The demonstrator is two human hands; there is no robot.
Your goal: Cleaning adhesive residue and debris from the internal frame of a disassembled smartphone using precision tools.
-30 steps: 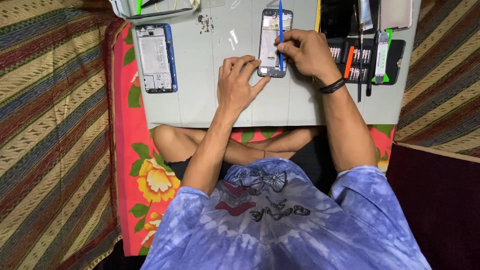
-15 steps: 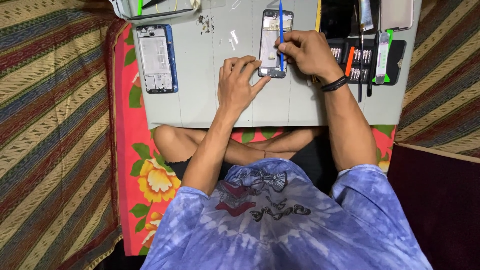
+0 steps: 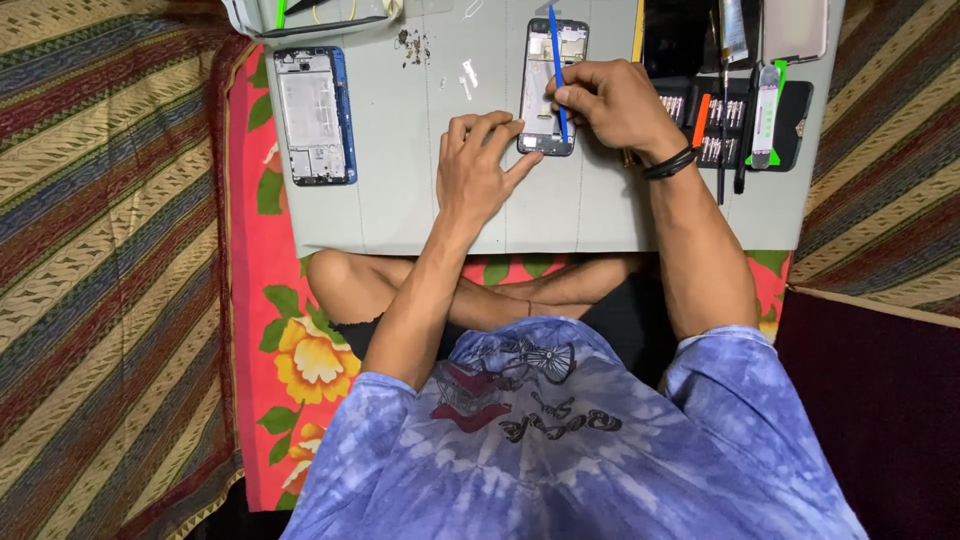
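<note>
Since the earlier frame: almost no motion. Right hand (image 3: 615,105) has kept its place over the opened phone (image 3: 548,90); the blue pry tool (image 3: 557,70) is tilted much as before. Left hand (image 3: 478,170) unchanged.

Right hand: fingers closed together on the blue pry tool, pinching it partway along its length; tool lies across the phone's exposed interior, its upper end pointing to 12 o'clock. Black band on the wrist.

Left hand: flat on the grey work mat (image 3: 420,200), fingers slightly spread, gripping nothing; fingertips touch the phone's lower left corner, at 7 o'clock from the phone's centre.

Opened phone: upper centre of the mat, lying flat, back removed.

At 9 o'clock from it, well apart: a second phone frame (image 3: 313,115) with blue edge, inside face up. Small loose parts (image 3: 413,43) lie between the two. At 3 o'clock: black screwdriver bit case (image 3: 735,125), with long tools laid across it.
</note>
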